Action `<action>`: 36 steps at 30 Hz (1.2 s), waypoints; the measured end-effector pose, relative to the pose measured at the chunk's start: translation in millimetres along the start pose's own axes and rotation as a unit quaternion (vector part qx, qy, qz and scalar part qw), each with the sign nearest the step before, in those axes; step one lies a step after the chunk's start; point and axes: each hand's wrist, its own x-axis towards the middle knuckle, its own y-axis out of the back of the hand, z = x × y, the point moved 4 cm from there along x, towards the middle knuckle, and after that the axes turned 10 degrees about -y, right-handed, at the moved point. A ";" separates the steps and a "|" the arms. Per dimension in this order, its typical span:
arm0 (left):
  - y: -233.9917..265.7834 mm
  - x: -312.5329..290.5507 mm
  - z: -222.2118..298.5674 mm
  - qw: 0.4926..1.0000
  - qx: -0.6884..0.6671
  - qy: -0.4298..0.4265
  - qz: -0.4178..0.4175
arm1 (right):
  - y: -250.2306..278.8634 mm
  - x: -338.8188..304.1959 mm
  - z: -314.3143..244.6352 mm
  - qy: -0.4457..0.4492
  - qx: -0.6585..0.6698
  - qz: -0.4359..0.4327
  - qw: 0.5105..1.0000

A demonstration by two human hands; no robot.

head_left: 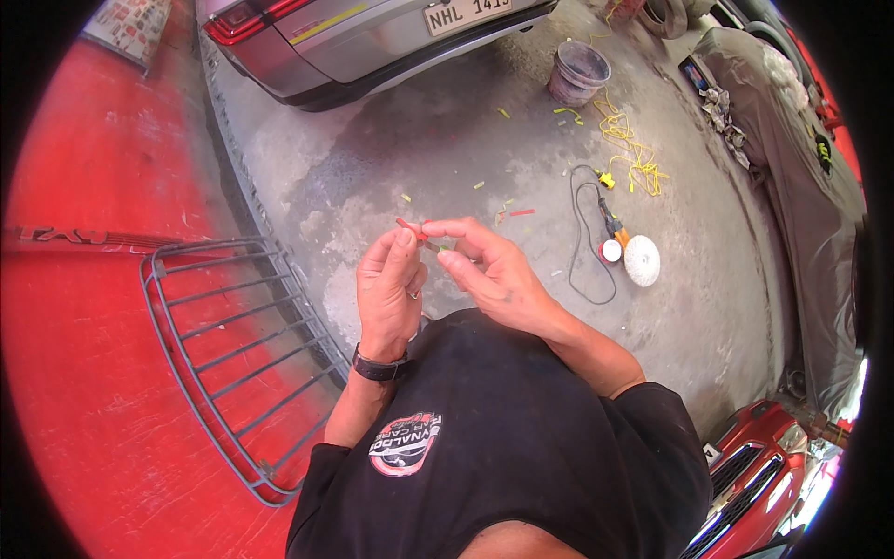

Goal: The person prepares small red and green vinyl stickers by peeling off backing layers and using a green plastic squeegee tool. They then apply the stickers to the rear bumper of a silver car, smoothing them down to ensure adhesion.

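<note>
Both my hands are raised close together in front of my black shirt. My left hand [389, 279], with a black watch at its wrist, pinches a thin red strip [405, 224] between thumb and forefinger. The forefinger of my right hand [494, 272] meets the strip's near end. Between my right thumb and forefinger is a small dark piece with a green end [440, 248]; its kind is too small to make out. Another red strip [522, 212] lies on the concrete floor beyond my hands, among several small yellow-green scraps [479, 184].
A grey metal rack [233, 321] leans by the red wall at left. A silver car [372, 47] stands ahead. To the right are a bucket [579, 73], a yellow cord [633, 158], a corded polisher with white pad [642, 260] and a covered vehicle [773, 168]. A red car front [759, 466] is behind right.
</note>
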 end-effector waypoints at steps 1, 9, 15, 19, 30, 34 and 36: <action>1.1 -0.5 0.4 1.000 -0.003 -0.002 -0.002 | -1.0 -0.1 -1.1 -0.005 -0.003 -0.002 1.000; 9.7 -2.8 7.6 1.000 -0.017 -0.006 0.019 | -13.7 3.6 0.3 0.004 -0.022 0.004 1.000; 19.8 -6.8 17.7 0.999 -0.023 -0.012 0.023 | -28.3 7.6 3.1 0.000 -0.017 -0.006 1.000; 32.2 -10.2 23.0 0.999 -0.033 -0.023 0.020 | -41.0 9.0 2.6 0.000 -0.018 -0.009 1.000; 75.5 -30.9 49.9 0.995 0.014 -0.082 0.060 | -93.5 15.6 11.3 -0.029 -0.022 -0.032 0.999; 95.2 -42.1 59.2 0.987 0.028 -0.126 0.092 | -119.4 19.2 17.3 -0.045 -0.005 -0.052 0.998; 105.7 -48.1 65.8 0.984 0.038 -0.132 0.112 | -132.1 21.0 17.9 -0.060 -0.016 -0.066 0.996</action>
